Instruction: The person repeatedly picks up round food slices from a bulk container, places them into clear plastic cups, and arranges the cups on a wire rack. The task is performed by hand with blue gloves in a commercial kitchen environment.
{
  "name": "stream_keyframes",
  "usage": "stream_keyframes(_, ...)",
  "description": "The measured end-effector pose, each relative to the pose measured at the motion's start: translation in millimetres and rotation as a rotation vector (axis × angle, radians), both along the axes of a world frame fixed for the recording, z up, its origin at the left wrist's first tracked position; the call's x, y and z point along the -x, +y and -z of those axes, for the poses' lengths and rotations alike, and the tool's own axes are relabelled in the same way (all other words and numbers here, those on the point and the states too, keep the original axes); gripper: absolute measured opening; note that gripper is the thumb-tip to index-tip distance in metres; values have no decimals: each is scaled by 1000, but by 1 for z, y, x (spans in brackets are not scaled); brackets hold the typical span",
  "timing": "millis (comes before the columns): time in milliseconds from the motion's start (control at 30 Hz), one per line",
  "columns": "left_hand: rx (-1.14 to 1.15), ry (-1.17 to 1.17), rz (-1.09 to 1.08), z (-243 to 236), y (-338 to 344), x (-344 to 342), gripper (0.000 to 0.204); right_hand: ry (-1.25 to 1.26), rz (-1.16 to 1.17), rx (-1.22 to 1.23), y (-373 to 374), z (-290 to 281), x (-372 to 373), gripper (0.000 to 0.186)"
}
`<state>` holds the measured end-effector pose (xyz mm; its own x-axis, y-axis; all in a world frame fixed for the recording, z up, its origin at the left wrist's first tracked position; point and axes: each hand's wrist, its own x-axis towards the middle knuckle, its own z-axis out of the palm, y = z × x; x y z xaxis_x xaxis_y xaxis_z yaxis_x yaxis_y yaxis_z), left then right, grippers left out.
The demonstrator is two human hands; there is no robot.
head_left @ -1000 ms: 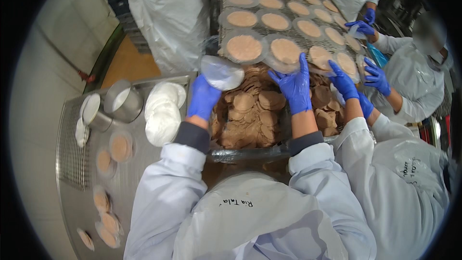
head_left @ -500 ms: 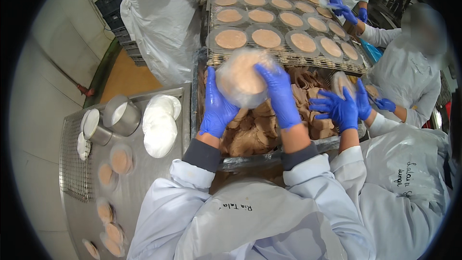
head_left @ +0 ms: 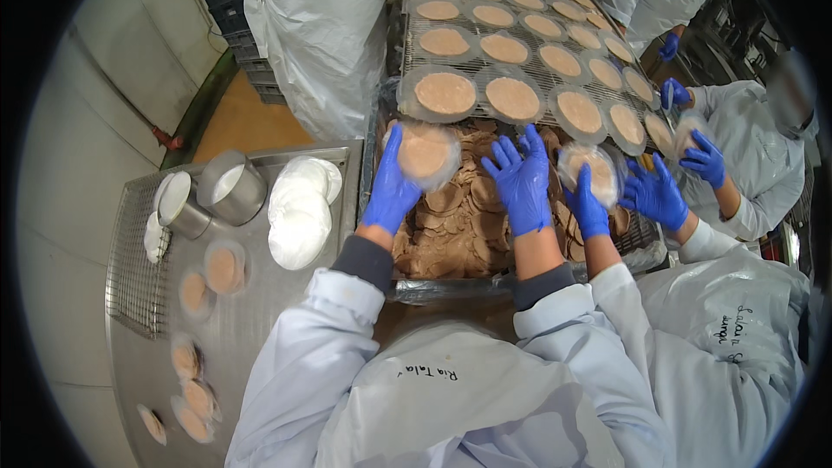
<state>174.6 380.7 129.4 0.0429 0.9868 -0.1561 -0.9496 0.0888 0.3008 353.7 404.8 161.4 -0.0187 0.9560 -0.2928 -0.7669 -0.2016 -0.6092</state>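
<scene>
My left hand (head_left: 387,195), in a blue glove, holds a pale pink round patty (head_left: 428,154) with clear film around its edge. The patty is over the left part of a bin, just below the near end of a wire-mesh conveyor (head_left: 472,69). My right hand (head_left: 526,186), also gloved, is raised over the bin with its fingers spread and nothing in it. Many overlapping brownish patties (head_left: 455,238) fill the bin beneath both hands. Rows of pink patties on clear film discs, such as the nearest patty (head_left: 511,99), lie on the conveyor.
A steel table (head_left: 260,329) on my left bears metal cups (head_left: 232,189), a stack of white discs (head_left: 299,225) and several loose patties (head_left: 225,269). Close on my right, a co-worker's gloved hand (head_left: 589,208) holds another patty. More workers stand along the conveyor; dark crates (head_left: 230,22) are stacked behind.
My hands have moved apart. The patty, blurred between both hands before, is now in my left hand alone, slightly left; my right hand has let go. The co-worker's hands beside me have shifted.
</scene>
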Motion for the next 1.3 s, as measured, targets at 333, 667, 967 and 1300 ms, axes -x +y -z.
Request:
stream_keyframes(333, -140, 113, -37, 12, 27, -37, 42, 347, -9, -53, 42, 17, -24, 46)
stream_keyframes(667, 619, 1525, -831, 49, -281, 195, 41, 245, -61, 55, 38, 66, -21, 42)
stream_keyframes(967, 948, 2213, -684, 81, -322, 220, 29, 257, -177, 177, 27, 53, 31, 39)
stream_keyframes(1300, 13, 204, -194, 28, -15, 66, 33, 345, -44, -284, 22, -2, 20, 60)
